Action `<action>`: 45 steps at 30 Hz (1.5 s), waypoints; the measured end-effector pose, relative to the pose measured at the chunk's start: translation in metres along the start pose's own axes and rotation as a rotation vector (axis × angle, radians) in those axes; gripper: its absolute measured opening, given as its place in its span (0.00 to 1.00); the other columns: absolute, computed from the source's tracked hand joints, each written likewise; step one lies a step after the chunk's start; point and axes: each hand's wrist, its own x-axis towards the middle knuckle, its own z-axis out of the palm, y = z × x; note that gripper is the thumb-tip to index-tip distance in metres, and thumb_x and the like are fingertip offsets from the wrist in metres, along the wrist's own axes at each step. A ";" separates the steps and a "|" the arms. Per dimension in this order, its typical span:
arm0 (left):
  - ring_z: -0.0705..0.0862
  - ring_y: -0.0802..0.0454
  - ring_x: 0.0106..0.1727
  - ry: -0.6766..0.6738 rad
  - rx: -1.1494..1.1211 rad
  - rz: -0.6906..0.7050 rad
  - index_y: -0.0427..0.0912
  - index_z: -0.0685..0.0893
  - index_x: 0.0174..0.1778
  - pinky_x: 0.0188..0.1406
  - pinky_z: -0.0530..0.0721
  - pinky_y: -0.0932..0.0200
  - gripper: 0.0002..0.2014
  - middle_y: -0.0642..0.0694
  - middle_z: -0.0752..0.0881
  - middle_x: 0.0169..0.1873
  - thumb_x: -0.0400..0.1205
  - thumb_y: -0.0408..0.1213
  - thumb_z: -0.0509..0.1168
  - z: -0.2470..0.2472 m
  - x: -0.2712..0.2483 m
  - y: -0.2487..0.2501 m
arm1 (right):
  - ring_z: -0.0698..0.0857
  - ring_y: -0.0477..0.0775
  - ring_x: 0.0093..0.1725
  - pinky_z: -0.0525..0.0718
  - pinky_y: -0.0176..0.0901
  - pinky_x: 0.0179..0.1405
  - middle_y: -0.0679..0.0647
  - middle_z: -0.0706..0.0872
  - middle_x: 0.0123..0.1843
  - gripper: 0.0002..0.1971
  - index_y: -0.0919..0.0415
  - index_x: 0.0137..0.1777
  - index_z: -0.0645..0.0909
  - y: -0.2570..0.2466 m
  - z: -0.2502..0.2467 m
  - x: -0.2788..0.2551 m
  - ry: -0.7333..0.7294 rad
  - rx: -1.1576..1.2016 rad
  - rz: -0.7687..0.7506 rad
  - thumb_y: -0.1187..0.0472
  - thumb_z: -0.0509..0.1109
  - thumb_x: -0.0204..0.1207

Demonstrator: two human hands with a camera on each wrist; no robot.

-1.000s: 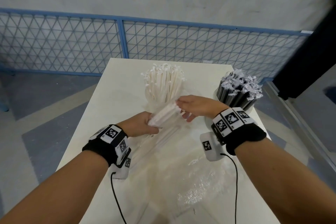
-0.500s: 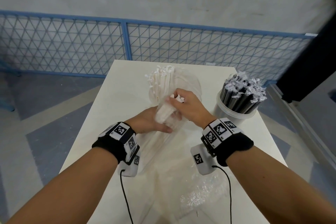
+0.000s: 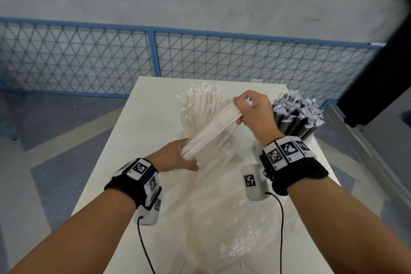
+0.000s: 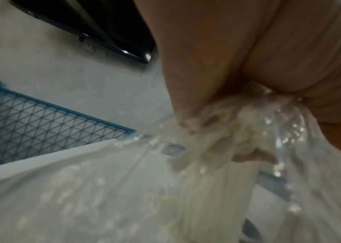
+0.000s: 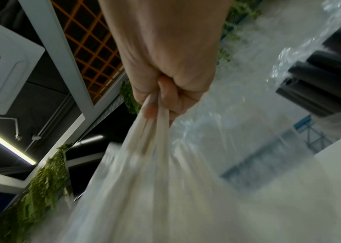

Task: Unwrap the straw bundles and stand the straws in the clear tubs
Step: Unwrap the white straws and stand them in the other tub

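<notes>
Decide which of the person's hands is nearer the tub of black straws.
Right. The right hand grips the white straw bundle just beside the tub of black straws; the left hand holds the bundle's opposite end, farther away.

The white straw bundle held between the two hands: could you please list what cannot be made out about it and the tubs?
- Head view: the right hand covers the far end of the white straw bundle.
- Head view: the clear tub of white straws is hidden behind the bundle, its rim unreadable.
- Left wrist view: the left hand grips blurred clear wrap; straw ends are indistinct.
- Right wrist view: motion blur smears the straws; no count possible.
</notes>
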 end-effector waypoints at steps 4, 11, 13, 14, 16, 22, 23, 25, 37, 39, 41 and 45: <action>0.85 0.67 0.42 0.038 -0.065 0.011 0.57 0.76 0.60 0.43 0.78 0.68 0.30 0.57 0.90 0.44 0.66 0.38 0.79 0.003 0.002 0.001 | 0.78 0.50 0.18 0.66 0.30 0.14 0.54 0.79 0.24 0.14 0.58 0.30 0.73 -0.003 0.002 0.003 -0.002 0.058 0.001 0.64 0.66 0.78; 0.83 0.60 0.42 0.053 -0.151 0.032 0.59 0.81 0.47 0.46 0.77 0.67 0.20 0.56 0.86 0.39 0.63 0.37 0.77 0.010 0.010 0.012 | 0.74 0.47 0.22 0.72 0.41 0.23 0.50 0.76 0.24 0.13 0.57 0.30 0.75 -0.005 0.015 -0.001 0.083 0.368 0.038 0.63 0.68 0.76; 0.82 0.60 0.48 0.050 -0.173 0.021 0.56 0.80 0.51 0.47 0.76 0.68 0.23 0.59 0.84 0.44 0.61 0.41 0.77 0.012 0.011 0.014 | 0.75 0.47 0.27 0.73 0.43 0.27 0.48 0.76 0.24 0.12 0.56 0.31 0.74 -0.008 0.018 -0.004 0.073 0.449 0.089 0.60 0.70 0.75; 0.82 0.58 0.50 0.042 -0.188 0.020 0.54 0.78 0.54 0.48 0.77 0.67 0.26 0.58 0.84 0.45 0.62 0.39 0.79 0.013 0.011 0.016 | 0.75 0.47 0.28 0.73 0.43 0.28 0.47 0.75 0.24 0.13 0.56 0.31 0.73 -0.008 0.021 -0.006 0.066 0.516 0.103 0.61 0.70 0.75; 0.85 0.58 0.47 0.020 -0.235 0.034 0.51 0.76 0.57 0.47 0.81 0.66 0.26 0.55 0.87 0.44 0.67 0.32 0.78 0.016 0.013 0.018 | 0.74 0.46 0.27 0.72 0.40 0.30 0.48 0.73 0.24 0.14 0.56 0.31 0.71 -0.007 0.024 -0.007 0.084 0.650 0.097 0.63 0.71 0.75; 0.76 0.55 0.26 0.083 -0.255 0.074 0.53 0.73 0.60 0.28 0.78 0.64 0.22 0.49 0.79 0.31 0.75 0.29 0.71 0.018 0.015 0.019 | 0.80 0.42 0.31 0.78 0.34 0.34 0.49 0.78 0.34 0.07 0.56 0.46 0.74 -0.007 0.020 -0.007 0.095 0.762 0.106 0.64 0.71 0.76; 0.75 0.56 0.26 0.097 -0.242 0.073 0.53 0.72 0.62 0.28 0.77 0.65 0.23 0.49 0.78 0.31 0.75 0.30 0.70 0.017 0.016 0.019 | 0.82 0.44 0.36 0.80 0.36 0.40 0.51 0.79 0.40 0.13 0.55 0.53 0.72 -0.005 0.020 -0.008 0.077 0.749 0.122 0.60 0.72 0.75; 0.75 0.58 0.28 0.117 -0.220 0.064 0.52 0.72 0.64 0.28 0.77 0.67 0.23 0.51 0.77 0.32 0.76 0.32 0.69 0.016 0.016 0.017 | 0.81 0.52 0.58 0.79 0.47 0.63 0.56 0.76 0.59 0.30 0.47 0.66 0.66 -0.001 0.023 -0.012 0.046 0.654 0.171 0.51 0.77 0.68; 0.75 0.57 0.33 0.056 -0.075 0.102 0.45 0.77 0.57 0.35 0.73 0.62 0.22 0.54 0.77 0.32 0.69 0.41 0.76 0.013 0.019 0.002 | 0.86 0.53 0.40 0.84 0.40 0.44 0.59 0.86 0.36 0.07 0.64 0.44 0.80 0.009 0.044 -0.022 -0.058 0.607 0.279 0.59 0.70 0.77; 0.77 0.55 0.35 0.058 -0.031 0.049 0.46 0.76 0.58 0.37 0.75 0.61 0.23 0.53 0.78 0.34 0.70 0.36 0.76 0.014 0.019 -0.007 | 0.85 0.52 0.32 0.84 0.46 0.45 0.56 0.85 0.28 0.10 0.63 0.38 0.79 0.005 0.036 -0.014 0.025 0.697 0.300 0.61 0.67 0.79; 0.77 0.55 0.36 0.034 0.006 -0.013 0.47 0.75 0.60 0.38 0.77 0.63 0.25 0.51 0.78 0.38 0.70 0.34 0.76 0.014 0.019 -0.019 | 0.81 0.50 0.25 0.84 0.49 0.41 0.52 0.79 0.23 0.10 0.62 0.38 0.76 -0.003 0.022 -0.003 0.105 0.771 0.261 0.62 0.65 0.81; 0.76 0.61 0.30 -0.046 0.144 -0.070 0.50 0.77 0.46 0.35 0.75 0.70 0.16 0.54 0.79 0.34 0.71 0.31 0.75 0.015 0.018 -0.039 | 0.70 0.45 0.20 0.76 0.41 0.25 0.51 0.71 0.25 0.09 0.59 0.40 0.71 -0.018 -0.005 0.021 0.275 0.690 0.096 0.61 0.64 0.82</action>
